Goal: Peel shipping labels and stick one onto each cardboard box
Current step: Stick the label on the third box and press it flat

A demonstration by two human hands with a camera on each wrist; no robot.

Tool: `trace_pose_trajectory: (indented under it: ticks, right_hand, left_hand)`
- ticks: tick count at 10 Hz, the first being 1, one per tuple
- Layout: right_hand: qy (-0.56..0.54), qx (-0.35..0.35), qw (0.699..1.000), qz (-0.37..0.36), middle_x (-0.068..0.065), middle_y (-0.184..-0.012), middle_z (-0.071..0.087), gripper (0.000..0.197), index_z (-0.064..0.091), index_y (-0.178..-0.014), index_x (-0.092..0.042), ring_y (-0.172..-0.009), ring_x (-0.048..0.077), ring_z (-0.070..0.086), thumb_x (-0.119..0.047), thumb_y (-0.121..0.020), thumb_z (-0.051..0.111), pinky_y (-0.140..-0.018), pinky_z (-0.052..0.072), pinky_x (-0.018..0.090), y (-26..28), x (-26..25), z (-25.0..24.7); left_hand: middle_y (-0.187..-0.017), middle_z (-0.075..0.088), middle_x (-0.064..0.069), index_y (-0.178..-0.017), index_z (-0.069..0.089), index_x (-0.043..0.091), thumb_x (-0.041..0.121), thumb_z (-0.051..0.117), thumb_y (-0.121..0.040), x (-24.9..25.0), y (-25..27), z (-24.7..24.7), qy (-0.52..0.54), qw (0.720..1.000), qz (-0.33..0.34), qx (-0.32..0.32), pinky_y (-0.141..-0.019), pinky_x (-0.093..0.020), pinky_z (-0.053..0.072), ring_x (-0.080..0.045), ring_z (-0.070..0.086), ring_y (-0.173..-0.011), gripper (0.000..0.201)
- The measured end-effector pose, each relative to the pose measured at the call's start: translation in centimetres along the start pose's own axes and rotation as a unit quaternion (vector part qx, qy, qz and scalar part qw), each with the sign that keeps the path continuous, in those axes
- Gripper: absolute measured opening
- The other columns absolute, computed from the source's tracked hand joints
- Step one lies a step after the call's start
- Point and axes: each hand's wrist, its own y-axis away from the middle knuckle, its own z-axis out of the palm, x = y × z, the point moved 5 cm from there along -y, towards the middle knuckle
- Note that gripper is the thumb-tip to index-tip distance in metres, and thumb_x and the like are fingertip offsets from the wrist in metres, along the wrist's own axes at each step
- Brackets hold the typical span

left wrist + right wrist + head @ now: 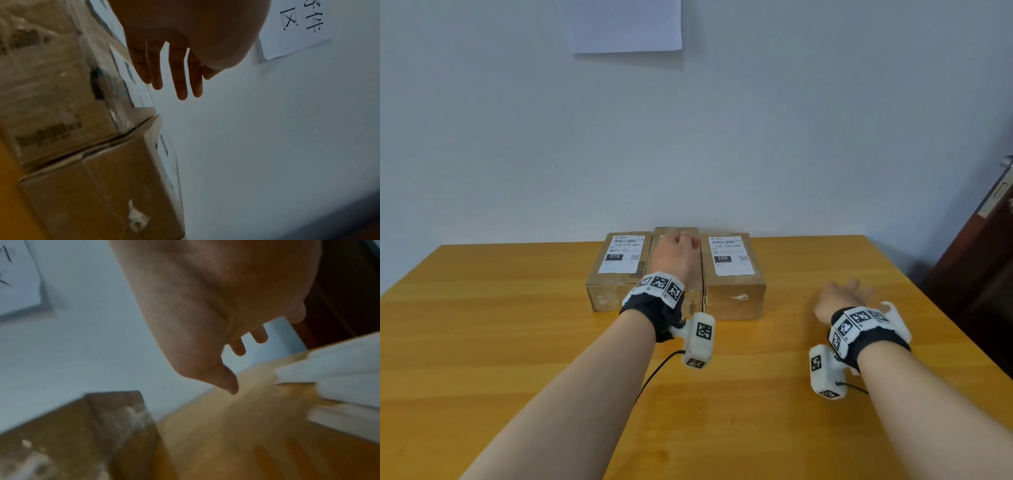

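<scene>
Three brown cardboard boxes stand side by side against the wall. The left box (pixel 609 291) carries a white label (pixel 624 255) marked 070. The right box (pixel 734 298) (pixel 102 186) carries a label (pixel 728 255) marked 220. My left hand (pixel 674 253) (pixel 170 78) lies over the top of the middle box (pixel 667 229) (pixel 51 81), fingers straight, above a white label (pixel 131 78) on that box. Whether the fingers touch the label I cannot tell. My right hand (pixel 842 298) (pixel 226 321) is over the table to the right of the boxes, fingers loose, holding nothing.
The boxes sit at the far edge of a wooden table (pixel 517 325). A white paper (pixel 625 24) (pixel 298 24) hangs on the wall above them. A dark door (pixel 979 257) stands at the right. Blurred white shapes (pixel 339 378) show near my right hand.
</scene>
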Motion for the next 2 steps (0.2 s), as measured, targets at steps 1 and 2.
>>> trace_pose_trajectory:
  ticks: [1, 2]
  right_hand:
    - [-0.063, 0.017, 0.994, -0.088, 0.015, -0.161, 0.026, 0.039, 0.059, -0.135, -0.021, -0.148, 0.043, 0.022, -0.020, -0.097, 0.052, -0.116, 0.032, 0.062, 2.2, -3.4, -2.9]
    - [-0.200, 0.052, 0.955, -0.212, 0.011, -0.138, 0.064, 0.033, 0.071, -0.123, -0.015, -0.126, 0.034, 0.059, -0.019, -0.101, 0.048, -0.103, 0.051, 0.046, 5.2, -7.3, -8.3]
  left_hand:
    - [-0.090, 0.073, 0.003, -0.082, 0.074, 0.021, 0.025, 0.046, -0.107, 1.2, -0.4, -1.9, 0.017, 1.000, 0.015, -0.005, -0.079, -0.037, 0.054, -0.017, 0.064, -0.079, 0.037]
    - [-0.098, 0.078, 0.003, -0.082, 0.073, 0.024, 0.028, 0.046, -0.108, 4.1, -1.2, -5.7, 0.044, 0.998, 0.048, 0.008, -0.097, -0.046, 0.057, -0.024, 0.071, -0.099, 0.038]
